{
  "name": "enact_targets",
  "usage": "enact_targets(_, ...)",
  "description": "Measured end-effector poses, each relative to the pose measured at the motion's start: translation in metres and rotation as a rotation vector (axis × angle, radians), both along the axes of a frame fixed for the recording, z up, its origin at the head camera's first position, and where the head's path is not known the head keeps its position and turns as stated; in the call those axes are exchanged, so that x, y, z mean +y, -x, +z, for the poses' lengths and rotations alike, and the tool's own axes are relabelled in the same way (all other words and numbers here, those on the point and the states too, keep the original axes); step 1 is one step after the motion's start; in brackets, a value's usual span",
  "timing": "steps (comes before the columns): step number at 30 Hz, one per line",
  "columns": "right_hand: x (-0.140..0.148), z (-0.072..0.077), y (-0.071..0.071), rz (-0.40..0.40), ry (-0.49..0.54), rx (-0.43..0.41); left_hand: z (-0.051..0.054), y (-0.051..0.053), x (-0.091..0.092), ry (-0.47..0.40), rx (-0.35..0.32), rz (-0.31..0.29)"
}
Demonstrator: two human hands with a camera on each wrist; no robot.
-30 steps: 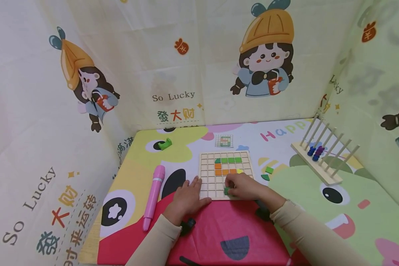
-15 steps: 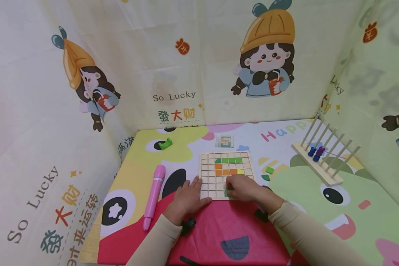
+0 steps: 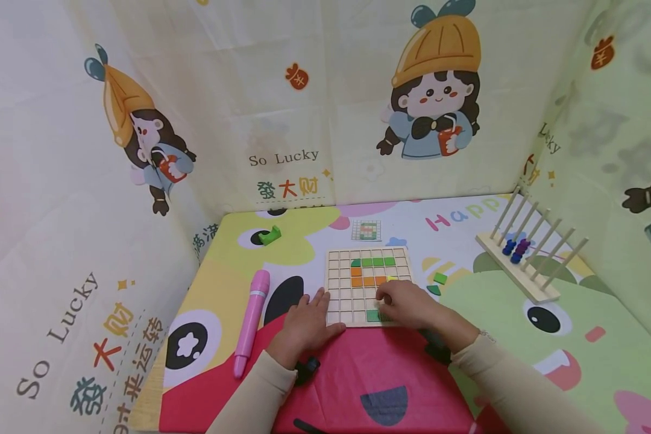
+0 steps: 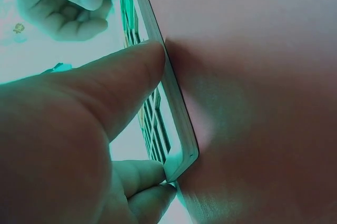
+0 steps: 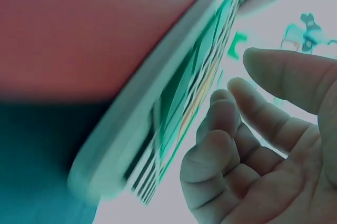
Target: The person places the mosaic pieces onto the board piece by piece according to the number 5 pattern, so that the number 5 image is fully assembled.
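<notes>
A square wooden grid board (image 3: pixel 333 306) lies on the table, with green and orange tiles (image 3: pixel 366 281) set in its middle and upper cells. In its front row sits a green tile (image 3: pixel 372 315), partly beside my right hand (image 3: pixel 409 306). That hand hovers over the board's front right part; in the right wrist view its fingers (image 5: pixel 210 155) are loosely bent, the thumb apart, nothing between them. My left hand (image 3: pixel 305 325) rests at the board's front left corner, its fairly straight fingers and thumb (image 4: pixel 131 71) touching the edge.
Right of the board lie a green square tile (image 3: pixel 440 278) and a dark green quarter-round tile (image 3: pixel 434 290). A pattern card (image 3: pixel 366 230) is behind. A pink pen-like stick (image 3: pixel 252 322), a green bracket-shaped piece (image 3: pixel 270 235) and a pegged bead rack (image 3: pixel 521 265) stand about.
My right hand has let go of the green tile in the front row and moved slightly right, uncovering it. The left hand stays at the board's corner.
</notes>
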State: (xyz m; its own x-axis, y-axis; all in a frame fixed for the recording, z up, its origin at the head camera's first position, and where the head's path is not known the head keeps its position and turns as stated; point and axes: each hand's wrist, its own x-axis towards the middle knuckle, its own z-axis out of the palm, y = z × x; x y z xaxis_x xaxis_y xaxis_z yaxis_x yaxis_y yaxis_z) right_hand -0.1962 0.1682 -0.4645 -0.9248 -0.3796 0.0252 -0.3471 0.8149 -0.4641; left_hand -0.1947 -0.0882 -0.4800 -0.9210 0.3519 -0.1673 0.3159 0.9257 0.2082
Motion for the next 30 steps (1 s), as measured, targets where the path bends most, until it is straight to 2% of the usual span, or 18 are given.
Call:
enact_targets(5,0.029,0.004,0.001,-0.089,-0.063,0.030,0.000,-0.001,0.000,-0.003,0.001,0.000)
enact_targets(9,0.051,0.006,-0.001,-0.213,-0.178,-0.003,0.000,-0.001,-0.001,-0.004,0.001,0.004)
enact_targets(13,0.067,0.002,-0.001,-0.280,-0.274,-0.029,0.001,-0.001,-0.001,-0.009,-0.001,0.007)
enact_targets(19,0.075,-0.005,0.001,-0.275,-0.309,-0.029,0.001,-0.001,-0.001,-0.013,-0.010,0.004)
enact_targets(30,0.085,-0.008,0.011,-0.297,-0.228,-0.105,0.001,-0.001,-0.002,-0.025,-0.014,0.007)
